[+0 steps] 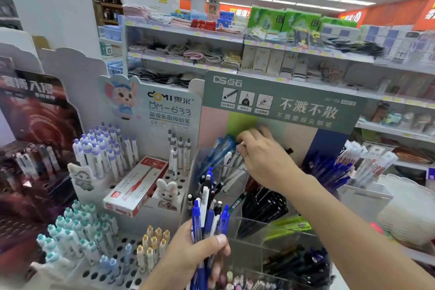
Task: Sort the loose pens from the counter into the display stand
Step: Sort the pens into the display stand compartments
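From the head camera, the left hand point(195, 252) sits low in the frame with its fingers point(220, 240) curled round a bundle of loose pens point(207, 209), mostly blue-barrelled with some black and white ones. The pens stand upright with their clip ends fanned out at the top, which likely lets the person see the kinds at a glance and draw one out without putting the rest down.

The right hand point(261, 160) reaches across to the upper back compartments of the clear display stand point(249, 226), just under the green backing card point(282, 106). Its fingers are bent and appear to pinch the top of a pen among the white pens point(231, 167), beside a slanted group of blue pens point(221, 148); exactly which pen it holds I cannot tell, since the knuckles hide the tips.

The stand's compartments keep like with like: black pens point(266, 205) in a lower one, green pens point(292, 223) to the right of them. So the sorting looks to be under way, with most of the bundle not yet placed.

On the left, a white peg-hole stand point(131, 263) holds capped pens upright, and a red-and-white box point(136, 186) lies across it.
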